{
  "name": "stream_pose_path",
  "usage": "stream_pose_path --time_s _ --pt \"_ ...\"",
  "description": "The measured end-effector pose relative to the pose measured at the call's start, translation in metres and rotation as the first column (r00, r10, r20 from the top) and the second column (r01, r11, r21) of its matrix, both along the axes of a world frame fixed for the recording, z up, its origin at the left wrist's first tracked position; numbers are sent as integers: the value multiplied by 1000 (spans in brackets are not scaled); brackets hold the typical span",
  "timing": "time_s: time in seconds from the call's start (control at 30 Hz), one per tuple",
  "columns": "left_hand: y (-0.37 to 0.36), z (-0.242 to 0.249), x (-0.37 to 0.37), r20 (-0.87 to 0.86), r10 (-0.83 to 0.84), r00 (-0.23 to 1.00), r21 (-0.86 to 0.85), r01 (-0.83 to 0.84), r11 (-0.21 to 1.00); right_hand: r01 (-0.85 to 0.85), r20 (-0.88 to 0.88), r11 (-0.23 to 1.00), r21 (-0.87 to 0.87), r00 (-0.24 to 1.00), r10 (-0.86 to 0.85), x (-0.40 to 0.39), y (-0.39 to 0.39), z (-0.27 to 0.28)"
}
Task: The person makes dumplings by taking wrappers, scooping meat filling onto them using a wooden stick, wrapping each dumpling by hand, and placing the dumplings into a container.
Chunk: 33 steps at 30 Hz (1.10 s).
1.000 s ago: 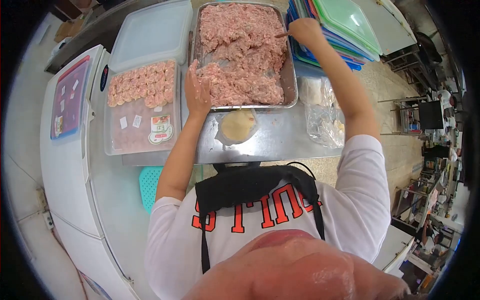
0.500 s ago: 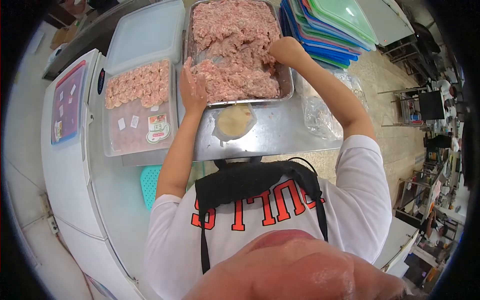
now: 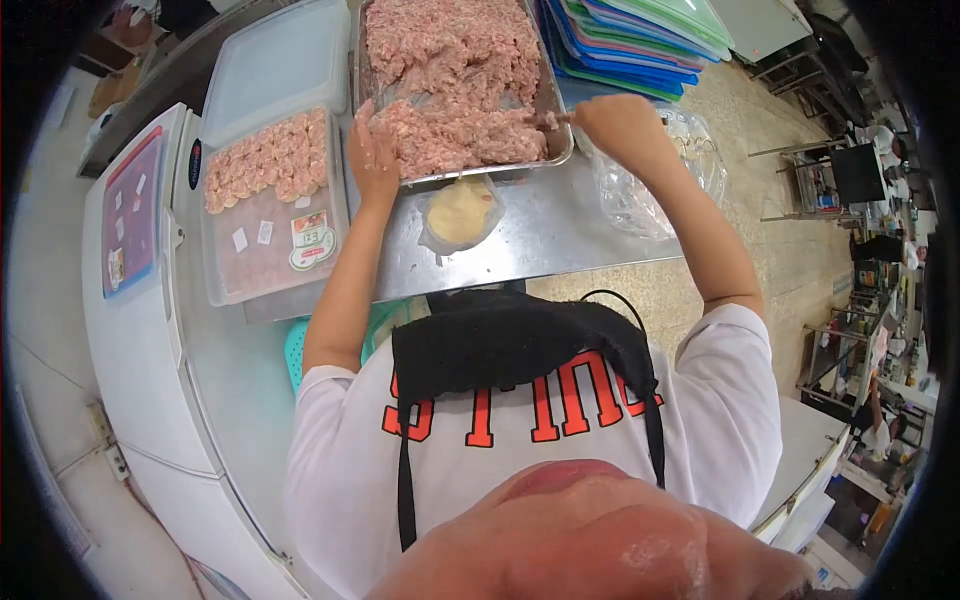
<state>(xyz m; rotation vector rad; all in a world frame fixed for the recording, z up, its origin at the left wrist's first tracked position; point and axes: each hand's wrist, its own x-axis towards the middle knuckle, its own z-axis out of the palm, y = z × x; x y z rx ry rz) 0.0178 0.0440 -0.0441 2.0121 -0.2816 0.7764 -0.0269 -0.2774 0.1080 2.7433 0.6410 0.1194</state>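
A deep metal tray holds a large mass of pinkish ground meat. At the tray's left side, my left hand is open, its fingers stretched up along the rim by the meat. My right hand is closed just past the tray's right rim, gripping a small thin utensil whose meat-smeared tip points left over the meat. Most of that utensil is hidden by my fingers. Below the tray, a stack of pale round wrappers lies on plastic on the metal table.
To the left, a plastic box carries rows of meat-topped pieces and labels. Behind it lies a translucent lid. Stacked coloured lids stand back right, with a clear plastic bag nearer. A white freezer is at far left.
My right hand has moved right and slightly down, from over the meat to outside the tray's rim. My left hand stays by the tray's left side. The whole view has shifted slightly.
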Motion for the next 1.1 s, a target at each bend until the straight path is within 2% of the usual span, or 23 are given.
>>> stream_pose_path --time_s 0.07,0.13,0.17,0.23,0.27,0.33,0.37,0.4,0.47,0.5,0.53,0.6,0.73,0.8,0.87,0.93,1.07,1.1 --pt "-3 5 -12 -30 -7 1000 -14 7 1000 31 -2 998 58 1000 -31 -4 7 -1" --pt "-16 18 -41 56 -7 998 155 -2 988 150 -126 976 158 983 -130 -6 15 -18" --pt "-22 19 -54 57 -11 998 157 2 988 153 -125 975 160 983 -134 -5 9 -33" --pt "-31 14 -77 79 -169 982 275 141 951 13 -84 927 375 996 20 2 -15 -69" --pt "-34 10 -81 82 -167 983 275 139 951 10 -81 927 374 996 22 10 -27 -77" --pt "-36 -1 -93 -59 -248 967 237 255 937 62 -84 964 260 996 -41 18 -41 -85" --pt "-37 -5 -96 -27 -264 964 247 262 933 72 -76 978 194 995 -58 24 -43 -86" --pt "-37 -8 -100 -37 -258 965 248 259 934 68 -86 978 196 995 -52 22 -34 -72" --pt "-38 -14 -106 -100 -342 934 265 356 896 109 -96 994 23 990 -106 15 -15 -32" --pt "-39 -19 -105 -131 -370 920 314 393 864 42 -54 999 0 998 -42 15 -14 -22" --pt "-42 -23 -104 -139 -366 920 312 392 865 38 -62 999 1 997 -38 10 -10 -9" --pt "-53 -26 -102 -143 -374 917 427 398 812 -30 63 996 79 998 25 3 1 14" --pt "-73 -16 -103 -177 -283 943 519 334 787 -106 55 987 123 993 100 1 23 -6" --pt "-83 -19 -101 -198 -232 952 584 305 753 -84 -36 966 246 995 96 4 29 -24" --pt "-93 -23 -100 -221 -172 960 644 276 713 -138 25 946 292 990 136 6 24 -32" --pt "-100 -25 -98 -236 -208 949 757 314 573 26 -77 959 281 997 -5 5 21 -26" --pt "-102 -25 -98 -272 -251 929 725 369 581 -7 -41 956 293 999 20 5 13 -25" --pt "-102 -24 -99 -222 -271 937 709 346 615 -16 -37 945 327 999 30 2 14 -25"
